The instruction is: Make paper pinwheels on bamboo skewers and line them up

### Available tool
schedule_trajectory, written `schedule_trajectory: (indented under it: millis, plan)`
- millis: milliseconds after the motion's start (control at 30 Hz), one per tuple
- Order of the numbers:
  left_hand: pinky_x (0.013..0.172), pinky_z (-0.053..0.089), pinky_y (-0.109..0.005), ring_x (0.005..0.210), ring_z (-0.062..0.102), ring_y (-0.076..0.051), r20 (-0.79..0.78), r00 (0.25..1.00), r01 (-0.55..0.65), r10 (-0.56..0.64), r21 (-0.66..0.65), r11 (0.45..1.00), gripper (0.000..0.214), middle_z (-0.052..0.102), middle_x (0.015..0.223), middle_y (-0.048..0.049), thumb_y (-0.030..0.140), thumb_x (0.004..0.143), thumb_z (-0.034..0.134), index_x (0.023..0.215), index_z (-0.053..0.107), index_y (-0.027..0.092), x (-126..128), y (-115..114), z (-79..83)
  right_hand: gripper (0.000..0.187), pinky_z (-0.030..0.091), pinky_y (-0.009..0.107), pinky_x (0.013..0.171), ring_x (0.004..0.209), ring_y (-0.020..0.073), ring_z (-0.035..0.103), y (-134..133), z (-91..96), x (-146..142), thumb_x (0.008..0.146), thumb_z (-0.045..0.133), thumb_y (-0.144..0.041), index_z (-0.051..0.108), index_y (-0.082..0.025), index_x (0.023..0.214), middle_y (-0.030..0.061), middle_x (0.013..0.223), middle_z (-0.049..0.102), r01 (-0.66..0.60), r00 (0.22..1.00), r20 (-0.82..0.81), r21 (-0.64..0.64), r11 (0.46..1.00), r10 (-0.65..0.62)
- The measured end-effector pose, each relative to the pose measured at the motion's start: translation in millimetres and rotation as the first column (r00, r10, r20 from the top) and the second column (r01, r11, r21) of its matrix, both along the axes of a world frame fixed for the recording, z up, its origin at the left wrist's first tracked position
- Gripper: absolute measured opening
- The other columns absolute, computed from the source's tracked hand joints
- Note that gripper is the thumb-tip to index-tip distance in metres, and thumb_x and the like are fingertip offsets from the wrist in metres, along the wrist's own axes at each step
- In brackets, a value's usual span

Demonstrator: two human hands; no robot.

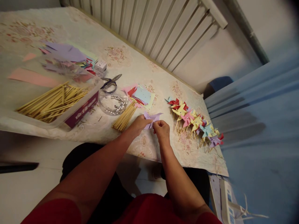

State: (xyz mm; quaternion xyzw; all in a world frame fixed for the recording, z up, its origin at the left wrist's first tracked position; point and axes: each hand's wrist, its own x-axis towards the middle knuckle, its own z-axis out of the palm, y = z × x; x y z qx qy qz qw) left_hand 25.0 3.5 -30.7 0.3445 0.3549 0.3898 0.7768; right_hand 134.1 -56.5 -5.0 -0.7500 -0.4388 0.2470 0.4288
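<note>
I had left grip (138,123) and right grip (162,128) both pinching the purple paper (157,117) over the bench (163,90); judged it light, flimsy, easily creased, best held gently near its centre.

Red short-sleeved top (149,210); black legwear (78,155)

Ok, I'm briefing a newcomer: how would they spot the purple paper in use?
Start at the flower-patterned tablecloth. Near its front edge, between the bundle of yellow sticks and the pinwheels, find the left hand and right hand. Between them is the pale purple paper; unlike the stack of coloured papers beyond, it is held.
</note>
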Motion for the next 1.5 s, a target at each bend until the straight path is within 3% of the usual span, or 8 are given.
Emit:
schedule_trajectory:
  millis: [300,500,633,767,1033,1300,1400,1500]
  plan:
    - [0.068,0.046,-0.025,0.064,0.059,-0.014,0.021,1.000,0.011,-0.012,0.053,0.999,0.022,0.066,0.064,-0.0001,0.017,0.062,0.077,0.081,0.072,0.008,0,1,1.5,0.020,0.036,0.025,0.046,0.045,0.0116,0.045,-1,1.4,3,0.071,0.062,-0.040,0.056,-0.021,0.065,-0.0057,0.053,0.052,0.006,1.000,-0.023,0.019,1.000,-0.006]
    - [0.065,0.045,-0.024,0.066,0.061,-0.014,0.031,0.999,0.031,-0.031,0.013,0.999,0.023,0.069,0.070,-0.0031,0.016,0.063,0.076,0.084,0.071,0.008,-4,0,5.6,0.033,0.041,0.027,0.056,0.060,0.0137,0.052,-2,15.2,28,0.070,0.068,-0.051,0.064,-0.019,0.078,-0.0009,0.068,0.061,0.192,0.981,-0.019,0.112,0.975,-0.191]
    - [0.062,0.043,-0.023,0.063,0.059,-0.013,0.039,0.997,0.064,-0.066,0.042,0.997,0.019,0.068,0.068,-0.0025,0.015,0.065,0.073,0.083,0.071,0.008,-5,0,5.9,0.041,0.042,0.027,0.056,0.059,0.0134,0.054,0,20.0,38,0.060,0.078,-0.054,0.066,-0.019,0.078,-0.0005,0.068,0.063,0.017,0.930,-0.366,-0.046,0.999,-0.033]
    - [0.058,0.041,-0.022,0.059,0.057,-0.012,0.020,0.990,0.139,-0.141,0.054,0.989,0.017,0.067,0.066,-0.0018,0.017,0.066,0.072,0.080,0.070,0.009,-6,0,3.6,0.041,0.047,0.028,0.056,0.057,0.0134,0.054,5,18.4,35,0.052,0.087,-0.046,0.062,-0.020,0.071,-0.0016,0.063,0.062,-0.173,0.807,-0.580,-0.053,0.984,0.110]
    - [0.061,0.042,-0.023,0.060,0.057,-0.013,0.003,0.988,0.150,-0.151,0.087,0.985,0.017,0.067,0.067,-0.0021,0.020,0.066,0.071,0.080,0.070,0.010,-9,-3,7.1,0.036,0.054,0.032,0.060,0.065,0.0185,0.063,10,18.9,27,0.053,0.085,-0.039,0.065,-0.020,0.076,0.0032,0.072,0.069,-0.202,0.805,-0.576,-0.042,0.979,0.141]
    - [0.057,0.037,-0.023,0.058,0.053,-0.012,-0.077,0.984,0.165,-0.158,0.099,0.981,0.019,0.066,0.068,-0.0025,0.020,0.065,0.071,0.082,0.070,0.010,-11,-3,10.3,0.052,0.056,0.036,0.073,0.080,0.0216,0.068,12,27.2,45,0.056,0.083,-0.047,0.066,-0.023,0.099,0.0059,0.090,0.075,-0.138,0.804,-0.575,0.073,0.988,0.154]
    - [0.054,0.034,-0.023,0.056,0.050,-0.012,-0.134,0.974,0.201,-0.184,0.129,0.971,0.016,0.064,0.066,-0.0022,0.020,0.066,0.068,0.079,0.070,0.011,-11,-2,8.2,0.058,0.054,0.036,0.078,0.090,0.0216,0.068,16,43.4,59,0.059,0.083,-0.046,0.067,-0.022,0.109,0.0078,0.104,0.074,-0.241,0.864,-0.438,0.073,0.968,0.248]
    - [0.052,0.030,-0.023,0.053,0.046,-0.011,-0.206,0.962,0.219,-0.182,0.176,0.960,0.010,0.060,0.061,-0.0006,0.016,0.065,0.065,0.074,0.068,0.012,-8,0,4.4,0.052,0.052,0.033,0.080,0.092,0.0207,0.066,23,62.5,65,0.054,0.086,-0.035,0.072,-0.019,0.102,0.0075,0.103,0.074,-0.411,0.900,-0.174,-0.031,0.911,0.400]
